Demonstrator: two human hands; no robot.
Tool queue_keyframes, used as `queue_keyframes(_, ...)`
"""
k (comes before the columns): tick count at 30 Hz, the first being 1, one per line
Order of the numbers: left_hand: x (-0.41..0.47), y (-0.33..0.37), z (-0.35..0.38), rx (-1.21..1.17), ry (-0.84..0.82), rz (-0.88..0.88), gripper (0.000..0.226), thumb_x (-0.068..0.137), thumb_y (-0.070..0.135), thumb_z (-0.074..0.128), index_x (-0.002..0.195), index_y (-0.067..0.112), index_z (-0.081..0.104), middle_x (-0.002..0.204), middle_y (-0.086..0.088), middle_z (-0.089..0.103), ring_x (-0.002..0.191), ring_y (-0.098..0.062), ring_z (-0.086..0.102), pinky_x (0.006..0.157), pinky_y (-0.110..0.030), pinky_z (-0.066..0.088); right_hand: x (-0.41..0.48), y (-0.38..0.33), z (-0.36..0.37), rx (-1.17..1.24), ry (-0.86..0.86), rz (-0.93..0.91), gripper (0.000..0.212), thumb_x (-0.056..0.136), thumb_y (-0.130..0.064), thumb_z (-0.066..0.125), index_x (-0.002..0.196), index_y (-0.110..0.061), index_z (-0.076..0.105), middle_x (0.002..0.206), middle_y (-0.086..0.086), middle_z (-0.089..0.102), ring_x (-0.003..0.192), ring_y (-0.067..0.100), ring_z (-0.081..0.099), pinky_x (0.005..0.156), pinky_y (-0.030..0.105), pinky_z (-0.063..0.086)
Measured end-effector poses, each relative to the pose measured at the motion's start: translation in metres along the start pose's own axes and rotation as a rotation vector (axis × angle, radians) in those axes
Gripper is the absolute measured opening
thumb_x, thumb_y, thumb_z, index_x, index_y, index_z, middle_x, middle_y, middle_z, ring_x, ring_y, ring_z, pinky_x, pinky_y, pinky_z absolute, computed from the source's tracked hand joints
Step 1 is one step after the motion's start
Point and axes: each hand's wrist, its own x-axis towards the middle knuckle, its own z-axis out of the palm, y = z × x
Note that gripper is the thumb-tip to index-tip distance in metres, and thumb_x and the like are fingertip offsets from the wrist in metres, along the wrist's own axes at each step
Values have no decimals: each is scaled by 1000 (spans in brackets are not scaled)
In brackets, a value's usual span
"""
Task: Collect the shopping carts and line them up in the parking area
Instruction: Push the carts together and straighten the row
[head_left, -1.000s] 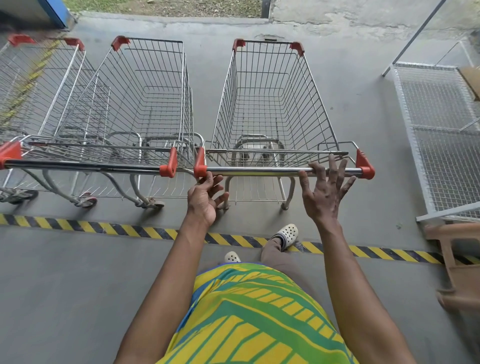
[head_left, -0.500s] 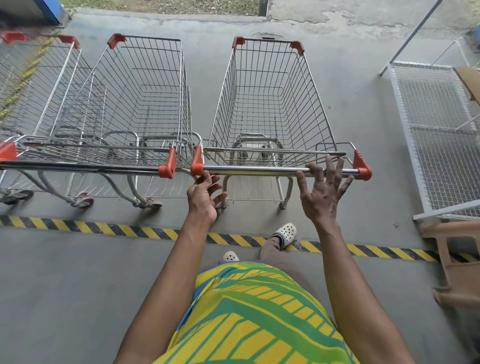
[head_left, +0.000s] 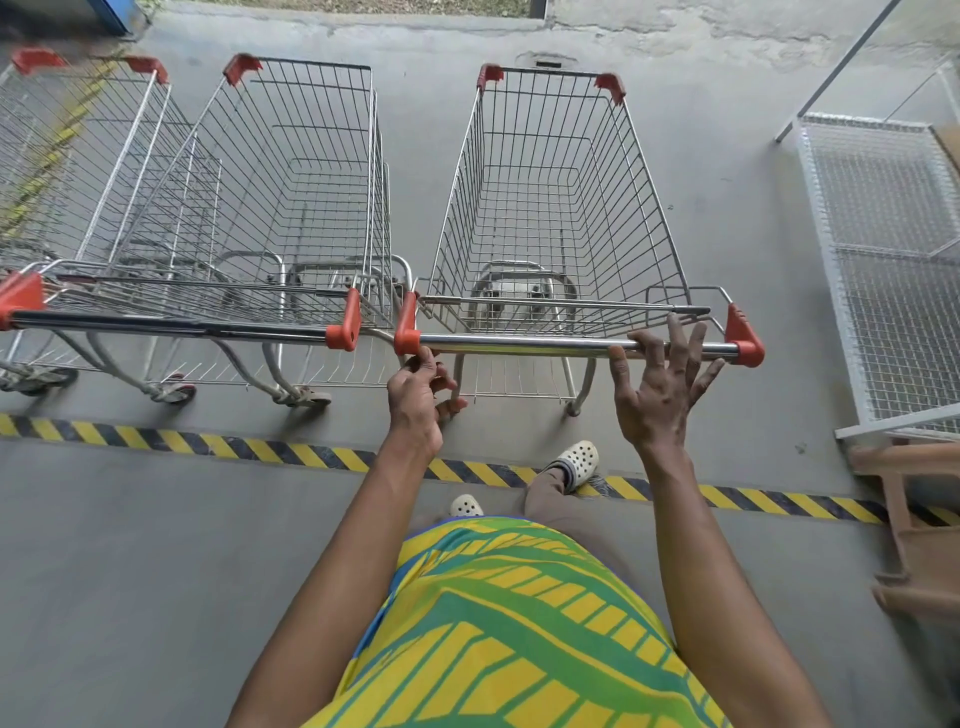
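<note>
A wire shopping cart (head_left: 550, 208) with red corner caps stands straight ahead, beyond the yellow-black floor tape (head_left: 260, 449). Its chrome handle bar (head_left: 519, 345) runs across in front of me. My left hand (head_left: 421, 400) sits just under the bar's left red end cap, fingers loosely curled, gripping nothing. My right hand (head_left: 660, 384) is spread wide, with its fingertips lying over the bar near the right end cap. A second cart (head_left: 291, 208) is parked close beside it on the left, and a third cart (head_left: 78, 156) stands further left.
A white wire-mesh rack (head_left: 893, 260) lies on the floor to the right of the cart. A brown plastic chair (head_left: 914, 519) stands at the right edge. Grey concrete floor stretches behind the tape on the left. My feet are at the tape.
Both hands stay at the cart's handle bar. My left fingers have curled a little more under the left end cap. The carts keep their places.
</note>
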Motion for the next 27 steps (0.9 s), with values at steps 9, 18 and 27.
queue_keyframes(9, -2, 10, 13, 1223, 103, 1328, 13, 98, 19, 61, 89, 11, 64, 87, -7, 62, 91, -26, 51, 89, -41, 45, 6, 5, -10, -62, 24, -73, 48, 97, -67, 45, 119, -28, 63, 126, -1, 51, 140, 21, 40, 125, 55, -5)
queue_keyframes(18, 71, 11, 67, 1561, 181, 1202, 51, 102, 35, 43, 58, 14, 59, 57, -3, 60, 55, -22, 58, 81, -37, 41, 49, 22, -7, -209, -126, -93, 53, 94, -78, 30, 114, -35, 56, 121, 0, 42, 135, 15, 31, 123, 60, -3)
queue_keyframes(27, 129, 56, 145, 1725, -30, 1041, 66, 108, 46, 26, 53, 16, 46, 47, 5, 43, 44, -9, 39, 109, -36, 37, 149, 20, 7, -205, -199, -32, 55, 95, -78, 28, 119, -36, 53, 130, 3, 39, 144, 15, 21, 122, 58, -13)
